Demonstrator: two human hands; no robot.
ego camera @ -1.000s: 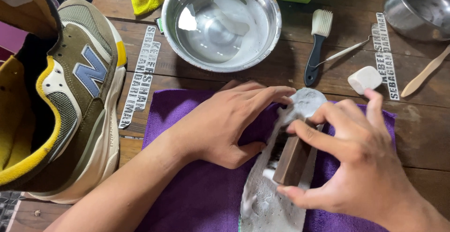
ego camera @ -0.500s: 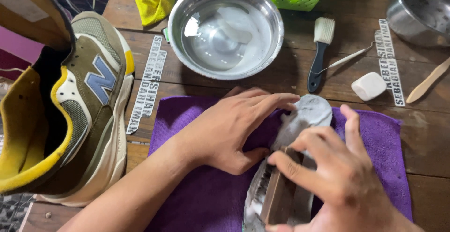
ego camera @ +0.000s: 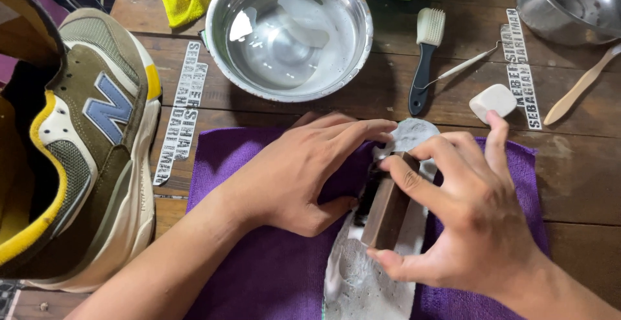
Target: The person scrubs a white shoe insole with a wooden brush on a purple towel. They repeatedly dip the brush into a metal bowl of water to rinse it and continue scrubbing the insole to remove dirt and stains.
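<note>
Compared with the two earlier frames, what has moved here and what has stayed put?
The right hand has slid the wooden-backed brush along the soapy insole, back up toward its toe end. The left hand still presses the insole onto the purple cloth. Shoe and bowl are unmoved.

Dark brown wooden plank counter (ego camera: 569,184), worn, with visible seams between boards. Light falls from above, glinting around 12 o'clock. No walls, floor or windows visible.
</note>
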